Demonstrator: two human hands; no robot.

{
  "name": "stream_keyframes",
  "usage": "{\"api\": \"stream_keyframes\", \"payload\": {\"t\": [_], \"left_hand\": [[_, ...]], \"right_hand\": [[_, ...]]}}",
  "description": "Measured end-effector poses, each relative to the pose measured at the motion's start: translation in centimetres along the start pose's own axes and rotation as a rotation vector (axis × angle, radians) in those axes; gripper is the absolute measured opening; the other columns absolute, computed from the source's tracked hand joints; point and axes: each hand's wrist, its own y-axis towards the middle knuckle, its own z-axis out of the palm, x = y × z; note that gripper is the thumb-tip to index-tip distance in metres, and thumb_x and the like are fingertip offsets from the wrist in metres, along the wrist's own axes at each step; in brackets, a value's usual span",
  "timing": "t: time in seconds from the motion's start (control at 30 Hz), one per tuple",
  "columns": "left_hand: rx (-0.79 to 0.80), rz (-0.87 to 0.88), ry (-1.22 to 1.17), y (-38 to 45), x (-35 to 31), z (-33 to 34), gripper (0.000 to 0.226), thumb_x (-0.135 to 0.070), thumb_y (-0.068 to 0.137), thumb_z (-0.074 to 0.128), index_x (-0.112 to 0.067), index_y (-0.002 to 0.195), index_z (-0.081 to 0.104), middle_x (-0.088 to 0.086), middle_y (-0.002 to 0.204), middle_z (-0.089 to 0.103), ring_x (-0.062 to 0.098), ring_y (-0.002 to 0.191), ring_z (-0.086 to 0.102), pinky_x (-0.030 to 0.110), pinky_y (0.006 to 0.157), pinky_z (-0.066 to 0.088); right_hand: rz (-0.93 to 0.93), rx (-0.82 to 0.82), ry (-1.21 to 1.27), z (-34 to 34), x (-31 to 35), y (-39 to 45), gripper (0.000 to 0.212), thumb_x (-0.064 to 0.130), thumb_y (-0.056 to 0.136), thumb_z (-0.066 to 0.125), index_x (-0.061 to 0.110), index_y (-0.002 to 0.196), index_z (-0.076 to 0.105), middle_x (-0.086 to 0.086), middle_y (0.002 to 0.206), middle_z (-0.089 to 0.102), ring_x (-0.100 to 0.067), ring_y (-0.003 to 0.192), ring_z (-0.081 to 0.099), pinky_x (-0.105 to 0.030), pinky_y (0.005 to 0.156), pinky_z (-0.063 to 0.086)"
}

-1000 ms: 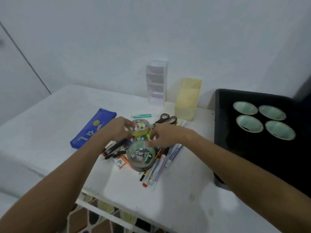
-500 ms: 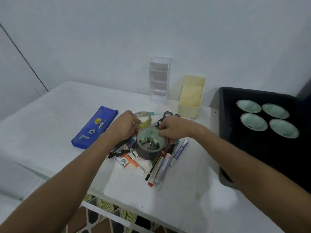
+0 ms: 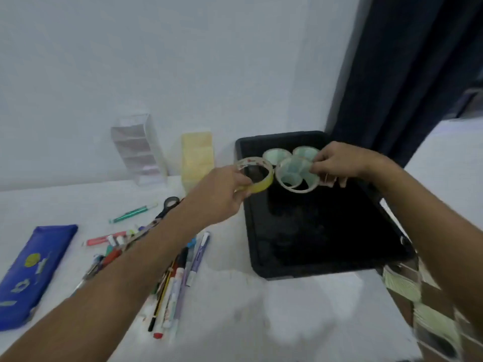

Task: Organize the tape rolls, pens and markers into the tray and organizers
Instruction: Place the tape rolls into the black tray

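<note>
Far left on your white table [image 3: 235, 304] lies a blue pouch [image 3: 34, 267], flat, w/ pale stickers on it. Next over, a loose pile of pens [image 3: 180, 278] & markers fans out under your left forearm; a green pen [image 3: 132, 212] sits apart toward the wall, black scissors [image 3: 170, 203] just beside it. At the back, against the plain white wall [image 3: 156, 61], stands a clear organizer [image 3: 139, 150] w/ stacked compartments, a yellow organizer [image 3: 197, 155] just right of it. Your left hand [image 3: 217, 197] pinches a yellow tape roll [image 3: 257, 176] by its near rim, fingers curled round it, held above the left edge of the black tray [image 3: 313, 239]. Your right hand [image 3: 339, 163] grips a clear tape roll [image 3: 298, 176] at its right side, fingers curled, above the tray's far half; the 2 rolls hang just beside each other, can't tell if touching. More pale rolls [image 3: 277, 155] lie in the tray's far end, partly hidden behind the held one. Tray sits at the table's right side. Beyond it hangs a dark curtain [image 3: 405, 74]; at lower right, a patterned tiled floor [image 3: 431, 309]. The shot is motion-blurred, so fine detail is lost.
</note>
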Motion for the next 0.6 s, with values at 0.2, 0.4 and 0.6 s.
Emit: {"api": "stream_keyframes", "payload": {"t": [0.2,0.4,0.6], "left_hand": [[0.379,0.060,0.071,3.2,-5.5,5.0,0.025,-0.021,0.087,0.058,-0.022,0.108,0.071,-0.001,0.101,0.068,0.020,0.093,0.063,0.032,0.084,0.053],[0.648,0.175,0.152,3.6,-7.8,7.9,0.016,-0.010,0.077,0.054,-0.018,0.076,0.068,0.002,0.070,0.063,0.021,0.069,0.060,0.036,0.065,0.054],[0.648,0.240,0.084,3.8,-8.4,10.0,0.012,-0.017,0.083,0.061,-0.022,0.083,0.072,-0.005,0.077,0.063,0.015,0.073,0.059,0.028,0.062,0.046]], "right_hand": [[0.170,-0.007,-0.267,0.4,-6.4,-2.6,0.032,0.029,0.090,0.051,0.014,0.066,0.066,0.002,0.064,0.070,-0.014,0.064,0.063,-0.029,0.063,0.049],[0.242,-0.157,-0.403,4.1,-7.7,-2.2,0.004,0.016,0.086,0.056,0.012,0.085,0.056,-0.008,0.096,0.061,-0.028,0.082,0.061,-0.034,0.066,0.048],[0.257,-0.294,-0.347,5.5,-7.9,-1.4,0.019,0.006,0.088,0.050,0.007,0.105,0.056,-0.014,0.110,0.059,-0.033,0.097,0.062,-0.038,0.073,0.047]]}}
